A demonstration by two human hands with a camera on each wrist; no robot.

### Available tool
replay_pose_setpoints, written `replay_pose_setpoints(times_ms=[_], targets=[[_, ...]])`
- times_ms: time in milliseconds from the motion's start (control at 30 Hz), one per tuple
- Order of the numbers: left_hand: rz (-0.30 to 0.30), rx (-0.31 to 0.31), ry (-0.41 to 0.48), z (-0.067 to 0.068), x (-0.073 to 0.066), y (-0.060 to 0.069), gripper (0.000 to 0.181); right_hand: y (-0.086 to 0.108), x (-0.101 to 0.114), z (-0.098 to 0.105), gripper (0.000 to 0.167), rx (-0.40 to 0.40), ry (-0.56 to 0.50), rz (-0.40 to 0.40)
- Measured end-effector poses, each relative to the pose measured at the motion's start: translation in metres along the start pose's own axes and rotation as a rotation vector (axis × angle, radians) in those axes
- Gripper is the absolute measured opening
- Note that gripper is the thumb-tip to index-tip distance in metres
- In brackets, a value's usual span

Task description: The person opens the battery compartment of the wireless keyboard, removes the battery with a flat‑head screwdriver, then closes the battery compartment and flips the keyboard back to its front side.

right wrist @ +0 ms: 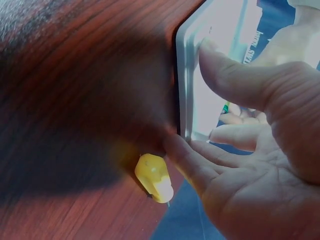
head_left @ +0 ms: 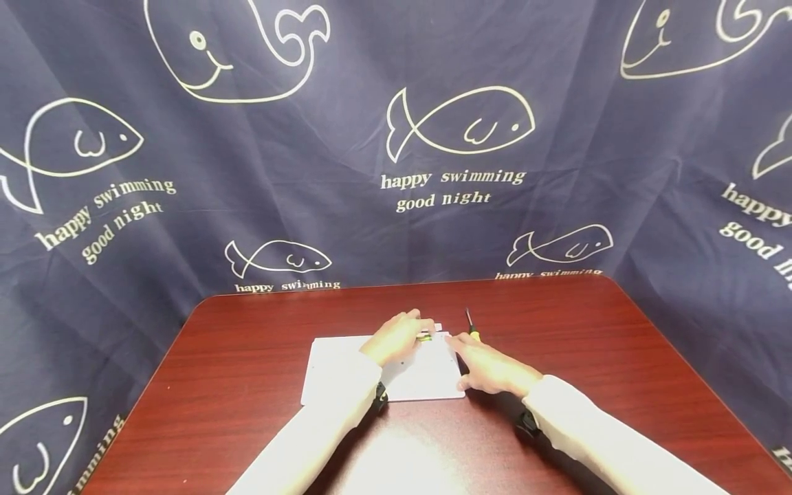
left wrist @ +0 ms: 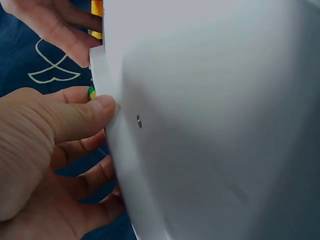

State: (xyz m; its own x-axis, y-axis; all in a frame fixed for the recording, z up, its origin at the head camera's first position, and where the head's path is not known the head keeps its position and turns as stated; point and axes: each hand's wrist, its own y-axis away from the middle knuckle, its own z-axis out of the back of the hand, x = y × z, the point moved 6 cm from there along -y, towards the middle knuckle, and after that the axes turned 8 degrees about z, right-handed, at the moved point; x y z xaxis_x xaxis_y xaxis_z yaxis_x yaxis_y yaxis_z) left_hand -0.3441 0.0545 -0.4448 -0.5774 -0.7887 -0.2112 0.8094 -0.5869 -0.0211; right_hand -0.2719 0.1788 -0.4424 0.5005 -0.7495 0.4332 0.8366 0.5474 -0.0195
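A flat white panel [head_left: 346, 364] lies on the table. My left hand [head_left: 399, 337] is at its far edge; in the left wrist view the thumb of my left hand [left wrist: 35, 125] presses the rim of the panel [left wrist: 210, 100], fingers curled behind it. A green-and-yellow piece [left wrist: 91, 93] shows by the forefinger, below a small white tab [left wrist: 101, 70]. My right hand [head_left: 491, 364] grips the right side. In the right wrist view the thumb of my right hand [right wrist: 270, 130] lies over the panel [right wrist: 185, 75], its other fingers along the far corner.
A screwdriver with a yellow handle [head_left: 475, 335] lies just right of the panel, beyond my right hand, its shaft pointing to the back. The reddish-brown table [head_left: 247, 426] stands before a dark blue curtain [head_left: 346, 172] printed with fish.
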Motion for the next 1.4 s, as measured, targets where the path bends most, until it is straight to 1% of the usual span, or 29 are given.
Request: replay_pose_setpoints(times_ms=[167,267,333,433,533,633,733,833,933,1033,1100,1133,1233,1367,1400], targets=[[-0.037,0.003,-0.004,0.001,-0.003,0.002,0.045,0.000,-0.001,-0.001,0.081,0.006,0.007,0.004],[-0.044,-0.007,-0.003,0.003,-0.004,0.002,0.044,0.000,-0.001,-0.001,0.081,0.006,0.003,0.009],[-0.057,-0.025,-0.006,0.004,-0.005,0.002,0.041,0.000,-0.001,-0.001,0.081,0.005,0.006,0.010],[-0.081,-0.054,0.018,0.007,-0.006,0.002,0.032,0.000,-0.001,0.000,0.081,0.003,0.016,0.010],[-0.126,-0.100,0.058,0.010,-0.007,0.002,0.021,-0.001,-0.001,0.000,0.082,0.005,0.019,0.002],[-0.164,-0.162,0.097,0.010,-0.007,0.000,0.016,0.000,-0.001,0.000,0.081,0.004,0.015,-0.005],[-0.163,-0.231,0.155,0.015,-0.003,-0.002,0.016,0.000,-0.002,-0.001,0.081,0.001,0.015,-0.003],[-0.138,-0.270,0.259,0.026,0.003,-0.002,0.016,0.000,-0.001,-0.001,0.081,0.000,0.015,0.006],[-0.102,-0.292,0.362,0.040,0.014,0.003,0.016,0.001,-0.001,-0.002,0.081,-0.004,0.010,0.013],[-0.048,-0.305,0.451,0.051,0.032,0.011,0.016,0.002,-0.002,-0.003,0.082,-0.002,0.005,0.004],[-0.023,-0.312,0.480,0.056,0.045,0.016,0.016,0.002,-0.002,-0.003,0.082,-0.002,0.000,-0.003],[-0.011,-0.311,0.486,0.057,0.052,0.019,0.016,0.002,-0.003,-0.003,0.082,-0.002,-0.002,-0.008],[0.034,-0.335,0.488,0.060,0.074,0.030,0.016,0.001,-0.004,-0.003,0.083,-0.006,-0.005,-0.015],[0.121,-0.359,0.485,0.063,0.105,0.042,0.017,0.000,-0.004,-0.003,0.083,-0.011,0.000,-0.013],[0.147,-0.357,0.477,0.063,0.112,0.044,0.016,0.000,-0.003,-0.003,0.083,-0.012,0.000,-0.012]])
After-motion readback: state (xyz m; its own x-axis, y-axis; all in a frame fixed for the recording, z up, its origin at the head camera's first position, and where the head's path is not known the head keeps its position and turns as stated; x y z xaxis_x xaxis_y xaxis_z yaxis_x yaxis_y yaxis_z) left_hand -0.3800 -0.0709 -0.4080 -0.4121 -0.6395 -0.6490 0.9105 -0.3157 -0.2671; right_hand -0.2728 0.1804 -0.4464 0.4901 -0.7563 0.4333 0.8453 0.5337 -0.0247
